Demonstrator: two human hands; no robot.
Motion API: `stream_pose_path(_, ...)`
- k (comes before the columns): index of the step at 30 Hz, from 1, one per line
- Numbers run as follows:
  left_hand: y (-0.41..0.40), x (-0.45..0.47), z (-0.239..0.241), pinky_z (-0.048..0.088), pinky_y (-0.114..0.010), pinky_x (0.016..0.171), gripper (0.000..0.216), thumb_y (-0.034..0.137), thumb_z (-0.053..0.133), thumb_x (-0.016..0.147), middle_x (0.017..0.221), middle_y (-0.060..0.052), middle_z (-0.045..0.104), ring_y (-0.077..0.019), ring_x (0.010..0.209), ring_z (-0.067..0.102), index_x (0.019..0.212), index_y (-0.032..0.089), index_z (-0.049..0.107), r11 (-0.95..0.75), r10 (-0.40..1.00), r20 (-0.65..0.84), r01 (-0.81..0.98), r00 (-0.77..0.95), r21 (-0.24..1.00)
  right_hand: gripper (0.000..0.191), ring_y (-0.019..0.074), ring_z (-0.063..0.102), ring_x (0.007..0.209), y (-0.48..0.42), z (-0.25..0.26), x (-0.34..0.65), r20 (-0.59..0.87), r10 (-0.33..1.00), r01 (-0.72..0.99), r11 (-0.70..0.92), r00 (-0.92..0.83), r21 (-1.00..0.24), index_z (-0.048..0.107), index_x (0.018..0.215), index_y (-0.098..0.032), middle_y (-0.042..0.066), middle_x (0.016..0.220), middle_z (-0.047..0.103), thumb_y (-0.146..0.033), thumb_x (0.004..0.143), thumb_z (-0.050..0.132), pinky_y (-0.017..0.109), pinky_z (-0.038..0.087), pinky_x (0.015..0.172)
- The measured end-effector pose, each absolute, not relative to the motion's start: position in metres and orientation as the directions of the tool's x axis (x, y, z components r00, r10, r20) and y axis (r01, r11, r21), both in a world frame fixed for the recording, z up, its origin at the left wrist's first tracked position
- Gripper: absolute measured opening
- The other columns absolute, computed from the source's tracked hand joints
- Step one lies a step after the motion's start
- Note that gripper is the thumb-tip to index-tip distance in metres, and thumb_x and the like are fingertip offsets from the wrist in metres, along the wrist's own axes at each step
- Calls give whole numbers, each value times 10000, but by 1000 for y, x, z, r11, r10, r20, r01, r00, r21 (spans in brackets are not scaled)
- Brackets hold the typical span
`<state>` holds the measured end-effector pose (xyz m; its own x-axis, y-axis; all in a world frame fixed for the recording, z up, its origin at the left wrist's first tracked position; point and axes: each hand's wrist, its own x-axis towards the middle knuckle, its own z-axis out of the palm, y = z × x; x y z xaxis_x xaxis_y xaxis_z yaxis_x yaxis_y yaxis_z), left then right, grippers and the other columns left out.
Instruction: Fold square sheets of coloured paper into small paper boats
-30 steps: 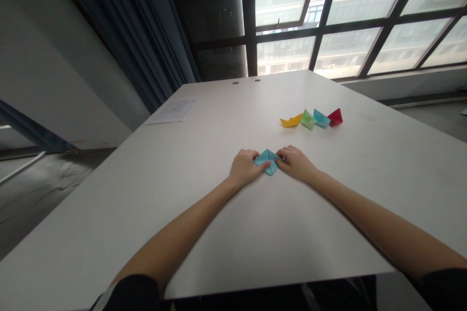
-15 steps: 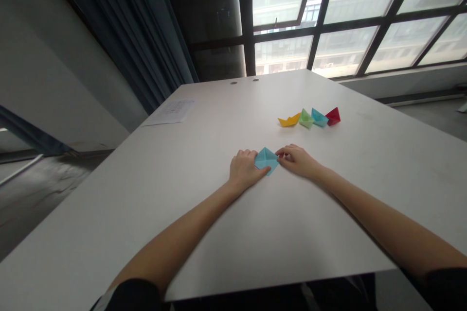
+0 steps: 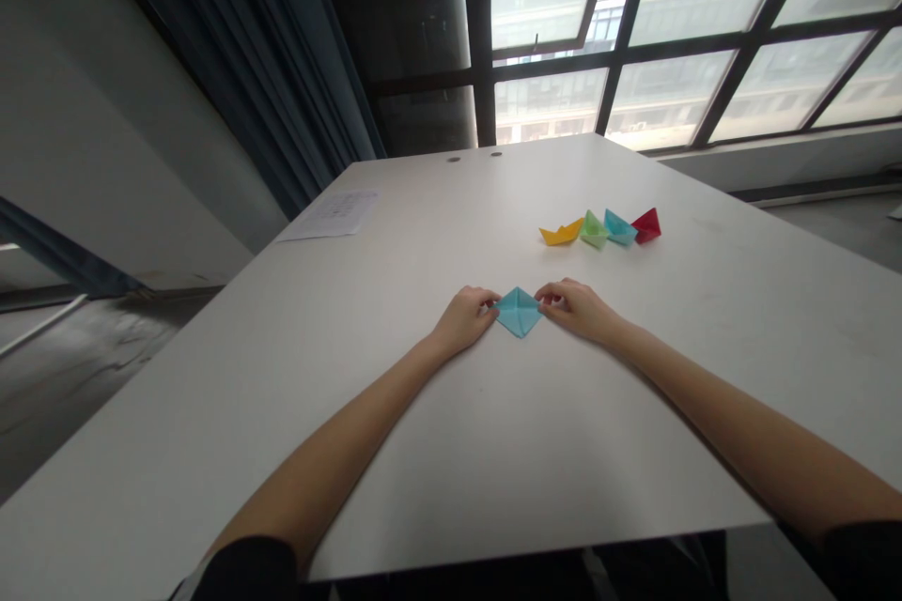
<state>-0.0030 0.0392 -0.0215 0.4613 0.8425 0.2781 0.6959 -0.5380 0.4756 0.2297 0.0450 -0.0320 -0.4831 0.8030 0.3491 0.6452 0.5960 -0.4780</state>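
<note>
A light blue folded paper (image 3: 520, 312), diamond-shaped with a crease across its middle, is between my two hands at the centre of the white table (image 3: 451, 451). My left hand (image 3: 468, 316) pinches its left corner between thumb and fingers. At the opposite corner, my right hand (image 3: 572, 307) grips the paper with fingertips. Beyond the right hand stands a row of folded paper boats: a yellow boat (image 3: 562, 233), a green boat (image 3: 593, 230), a blue boat (image 3: 620, 228) and a red boat (image 3: 646, 226).
A printed sheet (image 3: 334, 214) lies near the table's far left edge. Two round dark spots are at the table's far end. A dark blue curtain (image 3: 282, 66) hangs behind on the left, and large windows (image 3: 550, 103) stand behind the table.
My left hand has drawn back from over the paper to its left corner, uncovering the lower part. The right hand stays at the right corner.
</note>
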Motion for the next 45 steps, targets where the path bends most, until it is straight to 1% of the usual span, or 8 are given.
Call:
stream_pose_path(3,40,-6,-23,436,-293,767,170,188,525,763,816,-18,653,-160,815,539,882,197,645,-585,811,311,675,495,450,148,149,519,687,44,-32,230,366,768,611,640,-525,-466,598,889,-204,29,728,595,-220,783,496,267,425,625)
stream_pose_path(9,39,-9,-25,433,-297,796,213,152,466,813,885,-46,640,-157,877,528,913,212,643,-747,663,356,611,658,261,145,125,505,640,38,-30,227,391,730,553,682,-561,-479,593,840,-188,42,774,575,-164,788,459,244,426,605)
stream_pose_path(16,34,-8,-24,438,-278,782,254,187,414,841,893,-68,616,-153,858,536,1010,179,604,-805,591,348,557,728,202,176,99,499,565,36,-31,228,393,726,537,684,-564,-494,597,844,-180,25,730,566,-138,765,446,225,428,569)
stream_pose_path(22,33,-7,-22,425,-273,772,249,212,391,864,902,-66,617,-151,857,534,1008,187,593,-827,558,333,542,760,148,240,131,565,696,29,-19,232,344,658,497,742,-670,-451,595,977,-188,59,883,607,-214,750,522,261,458,681)
stream_pose_path(26,32,-7,-20,415,-279,761,259,213,373,873,934,-56,617,-152,864,536,1016,213,588,-844,527,326,530,785,86,209,164,569,823,29,-17,230,360,605,476,789,-710,-387,594,977,-208,68,925,609,-264,800,498,295,445,765)
stream_pose_path(33,27,-8,-19,422,-270,742,274,344,416,854,912,-68,615,-155,837,541,993,196,599,-871,482,339,485,808,81,195,173,550,843,31,-22,228,376,571,489,820,-730,-296,607,951,-219,68,897,614,-298,840,467,311,441,765)
stream_pose_path(40,27,-4,-24,434,-248,735,259,297,391,876,908,-52,627,-140,838,542,963,205,617,-900,419,388,432,821,59,194,171,548,842,30,-24,226,401,540,467,842,-740,-271,627,910,-216,71,894,616,-279,850,453,310,437,762)
stream_pose_path(45,25,-5,-27,435,-236,752,257,248,380,880,942,-47,630,-132,885,543,983,225,614,-903,417,360,425,835,61,205,160,567,796,31,-26,225,386,551,483,834,-740,-266,639,887,-214,64,871,632,-282,854,449,306,424,757)
